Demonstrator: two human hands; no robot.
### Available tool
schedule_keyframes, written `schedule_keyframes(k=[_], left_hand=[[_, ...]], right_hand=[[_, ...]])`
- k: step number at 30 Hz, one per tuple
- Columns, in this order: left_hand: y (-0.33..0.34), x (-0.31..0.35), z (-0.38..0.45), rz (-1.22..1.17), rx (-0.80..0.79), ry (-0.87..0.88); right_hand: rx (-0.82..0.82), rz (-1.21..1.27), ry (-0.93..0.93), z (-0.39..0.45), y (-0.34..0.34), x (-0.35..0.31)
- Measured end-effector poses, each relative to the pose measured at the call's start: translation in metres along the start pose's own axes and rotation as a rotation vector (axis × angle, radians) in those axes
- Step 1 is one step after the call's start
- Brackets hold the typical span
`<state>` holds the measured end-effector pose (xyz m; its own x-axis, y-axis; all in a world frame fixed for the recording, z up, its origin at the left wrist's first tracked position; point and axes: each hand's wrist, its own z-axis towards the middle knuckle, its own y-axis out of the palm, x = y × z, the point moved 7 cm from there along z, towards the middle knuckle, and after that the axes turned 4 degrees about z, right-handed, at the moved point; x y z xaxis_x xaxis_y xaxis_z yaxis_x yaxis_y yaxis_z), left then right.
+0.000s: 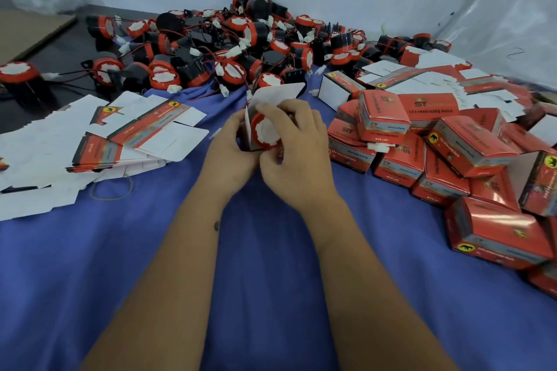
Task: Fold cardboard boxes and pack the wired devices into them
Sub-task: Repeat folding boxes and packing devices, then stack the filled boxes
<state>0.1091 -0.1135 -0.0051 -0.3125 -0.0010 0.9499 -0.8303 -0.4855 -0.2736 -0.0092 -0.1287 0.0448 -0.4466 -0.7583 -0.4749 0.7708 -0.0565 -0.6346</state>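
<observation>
Under my arms a matt blue cloth (pixel 271 295), softly creased. Folded boxes (pixel 470 144) at right are glossy red printed card; flat blanks (pixel 144 132) at left show matt white paper backs. Devices (pixel 229 48) at top: smooth red-black plastic.

I see a round black device with a red rim and white face (pixel 266 131) sitting partly inside an open red box (pixel 272 99), its white flap standing up at centre. More wired devices (pixel 211 48) lie heaped at the far side, flat box blanks (pixel 120 135) on the left, folded red boxes (pixel 452 156) stacked on the right
</observation>
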Motion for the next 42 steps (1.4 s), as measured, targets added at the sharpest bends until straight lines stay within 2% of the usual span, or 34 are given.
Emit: schedule_keyframes(k=[5, 12, 17, 21, 23, 26, 28, 30, 32, 34, 36, 39, 42], left_hand=[[-0.001, 0.001, -0.002, -0.019, -0.034, -0.004], [-0.010, -0.004, 0.000, -0.080, -0.116, -0.047], [-0.005, -0.001, 0.006, -0.251, -0.044, -0.107], [0.001, -0.006, 0.006, -0.205, 0.095, -0.089], [0.000, -0.009, 0.007, -0.140, 0.160, -0.081], [-0.002, -0.011, 0.008, -0.056, 0.222, -0.083], [-0.004, -0.011, 0.008, -0.028, 0.263, -0.089], [-0.006, -0.013, 0.009, -0.011, 0.296, -0.097], [-0.007, -0.013, 0.010, -0.004, 0.313, -0.105], [-0.007, -0.013, 0.011, 0.002, 0.308, -0.106], [-0.006, -0.012, 0.010, 0.019, 0.292, -0.092], [-0.003, -0.005, 0.006, 0.043, 0.242, -0.032], [0.000, -0.003, 0.004, -0.025, 0.198, -0.022]], right_hand=[[0.020, 0.104, 0.054, 0.001, 0.003, 0.007], [0.036, 0.098, 0.069, 0.003, 0.004, 0.010], [-0.084, -0.003, 0.014, 0.004, 0.013, 0.007], [0.029, -0.010, -0.062, 0.001, 0.006, -0.012], [0.059, -0.003, 0.034, 0.000, 0.002, -0.009], [-0.088, -0.067, 0.334, -0.001, 0.008, 0.019], [-0.084, -0.088, 0.496, -0.004, 0.003, 0.037], [0.046, 0.033, 0.639, -0.008, -0.007, 0.050], [0.261, 0.308, 0.702, -0.009, -0.019, 0.057], [0.416, 0.531, 0.646, -0.005, -0.033, 0.057], [0.465, 0.670, 0.535, 0.001, -0.042, 0.050], [0.359, 0.729, 0.327, 0.010, -0.041, 0.035], [0.171, 0.588, 0.231, 0.014, -0.027, 0.027]])
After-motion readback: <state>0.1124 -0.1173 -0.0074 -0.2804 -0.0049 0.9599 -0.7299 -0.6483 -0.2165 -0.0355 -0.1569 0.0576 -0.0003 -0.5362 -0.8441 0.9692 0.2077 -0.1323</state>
